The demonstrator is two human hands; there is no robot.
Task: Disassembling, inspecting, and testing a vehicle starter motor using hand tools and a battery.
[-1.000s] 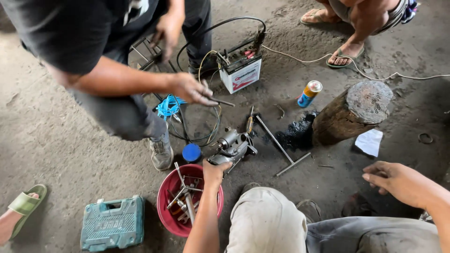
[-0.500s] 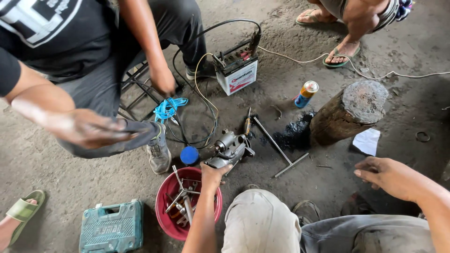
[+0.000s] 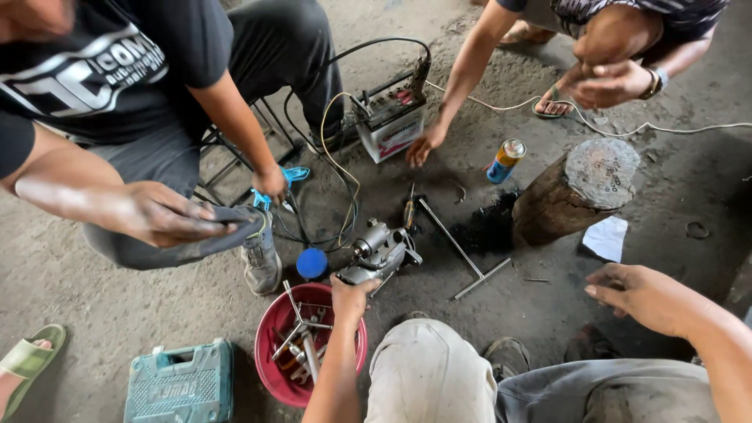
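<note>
Fingers of the left hand (image 3: 351,296) are wrapped round the near end of the grey metal motor unit (image 3: 377,252), pinning it on the dirt floor (image 3: 94,290) so it lies steady, tilted away from the wearer's knee. The right hand (image 3: 638,296) hangs free over the floor well to the side, fingers loosely spread and holding nothing.

Just beside the motor lies a small blue round cap (image 3: 312,263), and nearer the wearer stands a red plastic bowl (image 3: 270,368) full of spanners and wrenches, kept within reach of the holding arm. A long steel T-handle wrench (image 3: 458,249) lies on the floor to the motor's other side, with a dark oily patch beyond it. Yellow and black wires (image 3: 341,168) loop from the motor toward a white car battery (image 3: 389,121). Another person's hand (image 3: 423,146) rests on the ground by the battery, and a blue-and-orange spray can (image 3: 505,160) stands near a stubby wooden log (image 3: 580,192). A second person in a black shirt crouches opposite, one hand (image 3: 272,184) at the blue-wrapped cable. A teal plastic tool case (image 3: 182,384) sits apart.
</note>
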